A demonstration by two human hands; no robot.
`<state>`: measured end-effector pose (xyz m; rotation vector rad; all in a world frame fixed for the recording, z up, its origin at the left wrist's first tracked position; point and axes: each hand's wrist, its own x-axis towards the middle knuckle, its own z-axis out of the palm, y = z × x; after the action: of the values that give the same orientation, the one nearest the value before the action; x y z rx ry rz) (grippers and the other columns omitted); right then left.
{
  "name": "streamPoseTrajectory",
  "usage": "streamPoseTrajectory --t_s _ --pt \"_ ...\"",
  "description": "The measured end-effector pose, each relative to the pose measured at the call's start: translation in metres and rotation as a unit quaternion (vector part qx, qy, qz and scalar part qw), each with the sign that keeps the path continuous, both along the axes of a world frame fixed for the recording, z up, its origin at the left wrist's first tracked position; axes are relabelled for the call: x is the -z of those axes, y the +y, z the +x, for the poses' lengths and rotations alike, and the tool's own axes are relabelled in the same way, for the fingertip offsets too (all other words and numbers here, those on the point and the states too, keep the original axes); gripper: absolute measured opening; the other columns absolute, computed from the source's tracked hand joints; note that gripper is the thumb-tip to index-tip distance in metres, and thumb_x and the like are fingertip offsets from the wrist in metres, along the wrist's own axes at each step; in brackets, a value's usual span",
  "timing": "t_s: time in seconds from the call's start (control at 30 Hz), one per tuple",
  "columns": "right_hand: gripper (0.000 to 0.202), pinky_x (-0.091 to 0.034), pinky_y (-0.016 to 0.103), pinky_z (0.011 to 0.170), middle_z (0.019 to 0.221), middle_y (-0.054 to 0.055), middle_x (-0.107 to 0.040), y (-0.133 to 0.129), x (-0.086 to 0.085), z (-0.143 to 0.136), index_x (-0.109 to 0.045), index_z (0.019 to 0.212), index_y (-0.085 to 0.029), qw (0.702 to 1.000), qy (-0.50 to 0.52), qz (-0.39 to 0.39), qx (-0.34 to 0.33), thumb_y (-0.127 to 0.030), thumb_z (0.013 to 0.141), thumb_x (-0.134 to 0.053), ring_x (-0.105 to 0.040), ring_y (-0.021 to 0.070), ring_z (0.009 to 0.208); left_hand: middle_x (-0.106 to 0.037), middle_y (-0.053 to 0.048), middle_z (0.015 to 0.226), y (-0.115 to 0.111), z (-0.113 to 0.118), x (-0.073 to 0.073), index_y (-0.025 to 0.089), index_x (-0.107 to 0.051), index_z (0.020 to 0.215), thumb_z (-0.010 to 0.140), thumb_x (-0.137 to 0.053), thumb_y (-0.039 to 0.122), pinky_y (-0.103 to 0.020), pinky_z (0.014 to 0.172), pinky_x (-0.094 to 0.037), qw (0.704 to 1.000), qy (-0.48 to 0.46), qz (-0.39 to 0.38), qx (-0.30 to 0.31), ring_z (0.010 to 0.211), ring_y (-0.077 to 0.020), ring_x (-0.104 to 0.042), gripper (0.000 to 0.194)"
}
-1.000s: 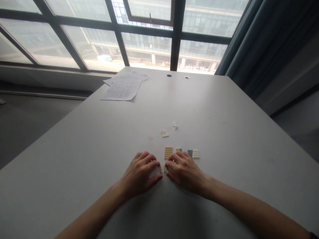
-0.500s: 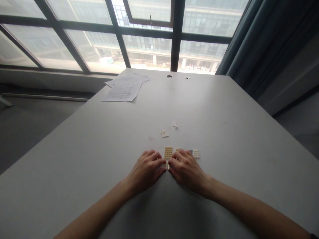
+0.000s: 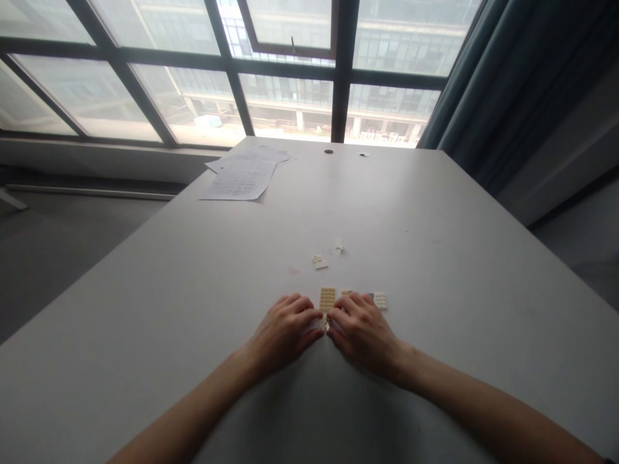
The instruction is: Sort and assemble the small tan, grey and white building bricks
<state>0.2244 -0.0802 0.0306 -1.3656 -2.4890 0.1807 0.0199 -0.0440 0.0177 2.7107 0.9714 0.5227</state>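
My left hand (image 3: 290, 325) and my right hand (image 3: 360, 327) meet fingertip to fingertip near the middle of the table. Both are closed in a pinch on a small pale building-block piece (image 3: 326, 323), mostly covered by the fingers. Just beyond the fingertips lies a tan studded plate (image 3: 327, 298). Behind my right hand are partly hidden plates, among them a white studded plate (image 3: 381, 300) at the right end, with tan and grey bits showing beside it.
Farther out on the white table (image 3: 416, 258) lie small white pieces (image 3: 320, 263) and another little white group (image 3: 339, 245). Printed papers (image 3: 242, 177) rest at the far left. Two cable holes (image 3: 329, 152) sit near the back edge, before the window.
The view has tilted up very slightly. Both hands keep nearly the same pose around the small piece, and the other pieces lie where they were.
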Motion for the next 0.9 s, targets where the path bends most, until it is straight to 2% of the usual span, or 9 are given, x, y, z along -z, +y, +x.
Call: streamPoseTrajectory --t_s 0.13,0.23,0.33,0.47,0.63,0.77,0.9 --pt "0.017 -0.036 0.037 0.084 0.102 0.007 -0.062 0.001 -0.008 0.013 -0.062 0.102 -0.020 0.998 0.047 0.008 0.028 -0.028 0.087 -0.059 -0.050 0.0231 0.095 -0.065 -0.005 0.091 0.015 -0.004 -0.005 0.022 -0.065 0.101 0.087 -0.059 0.038 -0.034 0.079 -0.047 1.000 0.002 0.017 -0.001 0.084 -0.0189 -0.058 0.022" --pt "0.018 -0.037 0.038 0.084 0.103 0.008 -0.062 0.003 -0.009 0.029 -0.063 0.103 -0.019 0.996 0.064 0.023 0.061 -0.027 0.087 -0.059 -0.051 0.0233 0.094 -0.065 -0.005 0.093 0.041 -0.002 -0.009 0.021 -0.066 0.100 0.087 -0.059 0.037 -0.036 0.081 -0.047 0.998 -0.007 0.033 -0.055 0.088 -0.0203 -0.058 0.022" --pt "0.018 -0.038 0.038 0.083 0.101 0.009 -0.062 0.001 -0.007 0.045 -0.064 0.102 -0.018 0.992 0.073 0.037 0.091 -0.027 0.086 -0.060 -0.052 0.0236 0.092 -0.064 -0.006 0.094 0.071 0.006 -0.009 0.022 -0.065 0.108 0.086 -0.059 0.033 -0.037 0.082 -0.047 0.993 0.007 0.046 -0.105 0.089 -0.0217 -0.056 0.025" --pt "0.014 -0.040 0.038 0.082 0.098 0.008 -0.063 -0.005 -0.004 0.062 -0.065 0.098 -0.018 0.989 0.080 0.046 0.119 -0.024 0.086 -0.061 -0.053 0.0228 0.089 -0.061 -0.006 0.095 0.098 0.021 -0.004 0.027 -0.066 0.110 0.086 -0.058 0.030 -0.037 0.078 -0.046 0.992 0.064 0.073 -0.086 0.087 -0.0218 -0.055 0.025" --pt "0.013 -0.041 0.037 0.081 0.096 0.008 -0.063 -0.009 0.000 0.076 -0.066 0.095 -0.019 0.983 0.089 0.048 0.151 -0.026 0.086 -0.061 -0.054 0.0221 0.089 -0.060 -0.006 0.094 0.103 0.032 -0.002 0.025 -0.070 0.091 0.088 -0.054 0.026 -0.037 0.076 -0.043 0.993 0.066 0.090 -0.044 0.086 -0.0217 -0.053 0.016" --pt "0.012 -0.041 0.038 0.083 0.095 0.007 -0.063 -0.005 0.002 0.082 -0.066 0.094 -0.019 0.979 0.104 0.054 0.165 -0.027 0.087 -0.059 -0.055 0.0222 0.089 -0.063 -0.007 0.096 0.103 0.037 0.000 0.020 -0.068 0.087 0.087 -0.053 0.021 -0.038 0.079 -0.043 0.995 0.046 0.084 -0.038 0.090 -0.0225 -0.054 0.014" --pt "0.010 -0.041 0.040 0.085 0.095 0.007 -0.062 -0.001 0.002 0.085 -0.065 0.092 -0.018 0.974 0.138 0.058 0.172 -0.024 0.086 -0.060 -0.055 0.0225 0.090 -0.065 -0.005 0.082 0.102 0.041 -0.002 0.019 -0.064 0.078 0.085 -0.055 0.017 -0.036 0.077 -0.043 0.996 0.034 0.076 -0.033 0.082 -0.0212 -0.055 0.011"
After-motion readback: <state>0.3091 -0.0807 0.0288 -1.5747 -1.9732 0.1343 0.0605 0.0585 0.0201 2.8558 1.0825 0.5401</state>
